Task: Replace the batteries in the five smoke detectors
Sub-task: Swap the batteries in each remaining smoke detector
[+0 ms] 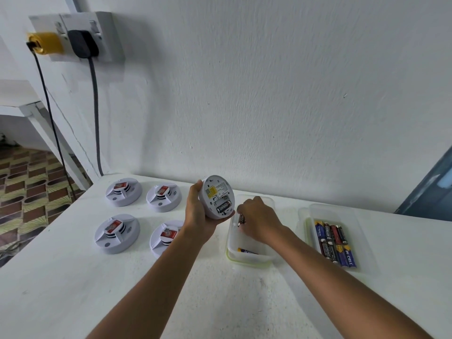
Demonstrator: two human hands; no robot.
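Observation:
My left hand (198,214) grips a white smoke detector (217,196) tilted on edge, its open back facing me with one black battery (223,206) in the compartment. My right hand (259,220) pinches a dark battery (241,219) over the near clear container (249,259), which holds another battery (247,252) at its front. Several other smoke detectors lie face up on the white table: back left (123,192), back middle (163,197), front left (117,233) and front middle (165,237), the last partly behind my left forearm.
A second clear tray (315,214) at the right holds several batteries (335,243). Wall sockets with a yellow plug (46,43) and a black plug (82,44) have cables hanging at the left. The table's left edge (49,223) drops to a patterned floor.

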